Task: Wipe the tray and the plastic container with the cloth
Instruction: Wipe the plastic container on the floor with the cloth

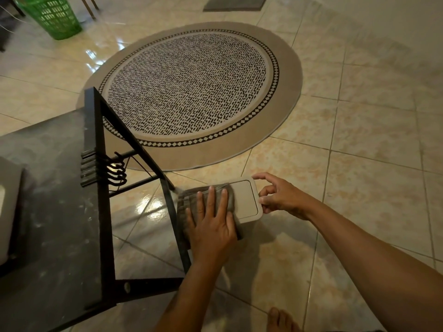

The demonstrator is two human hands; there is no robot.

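A beige plastic container (245,200) with rounded corners is held in the air above the tiled floor, its flat rectangular face turned up. My right hand (278,194) grips its right edge with fingertips and thumb. A grey-brown cloth (185,200) lies over the container's left part. My left hand (212,226) presses flat on the cloth with the fingers spread. The container's left half is hidden under cloth and hand. At the far left edge a pale flat object (4,212) rests on the table; I cannot tell whether it is the tray.
A dark table (48,200) with a black metal frame (100,188) and a row of hooks (115,172) fills the left side. A round patterned rug (189,92) lies ahead, a green basket (51,15) at top left. A bare foot (281,319) shows at the bottom.
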